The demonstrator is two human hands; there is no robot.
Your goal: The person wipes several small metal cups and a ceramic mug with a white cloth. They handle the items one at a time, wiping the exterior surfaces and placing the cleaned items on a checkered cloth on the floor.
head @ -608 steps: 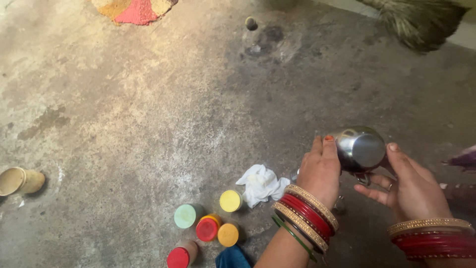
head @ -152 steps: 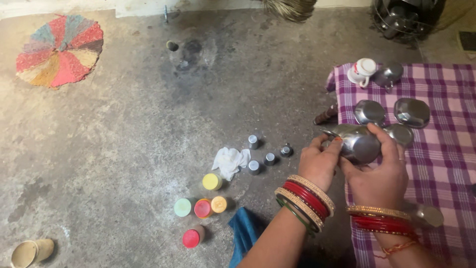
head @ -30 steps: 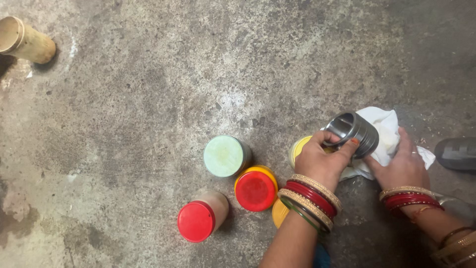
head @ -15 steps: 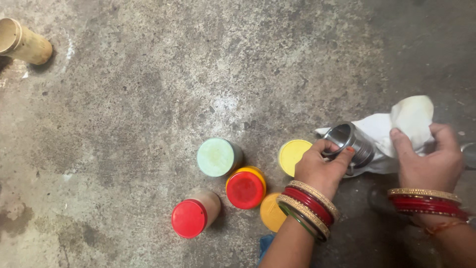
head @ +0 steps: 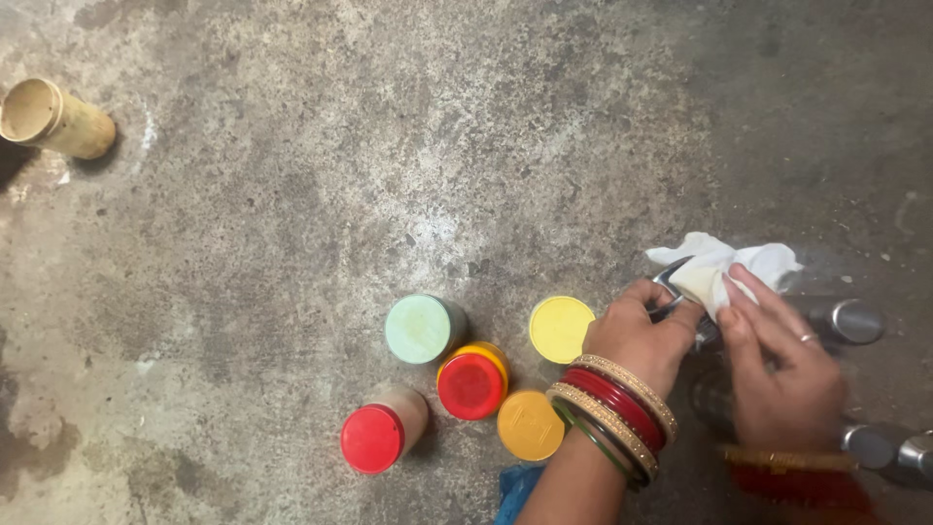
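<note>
— What have you got in your hands?

— My left hand (head: pixel 637 335) is curled tight around a small steel cup (head: pixel 677 292), low over the concrete floor (head: pixel 292 194). Only a bit of its rim and side shows between my fingers.

— And the other hand?

— My right hand (head: pixel 782 374) is closed on a white cloth (head: pixel 724 267), pressing it with my fingertips into the mouth of the cup. The cloth bunches up over the top.

— What sits around you?

— Just left of my left hand stand jars with coloured lids: a yellow lid (head: pixel 561 329), a pale green lid (head: pixel 419 329), a red lid (head: pixel 470 385), an orange lid (head: pixel 530 425) and another red-lidded jar (head: pixel 373 437) lying tilted. More small steel cups (head: pixel 855 321) rest to my right. A tan cup (head: pixel 49 117) lies on its side, well apart at the far left.
</note>
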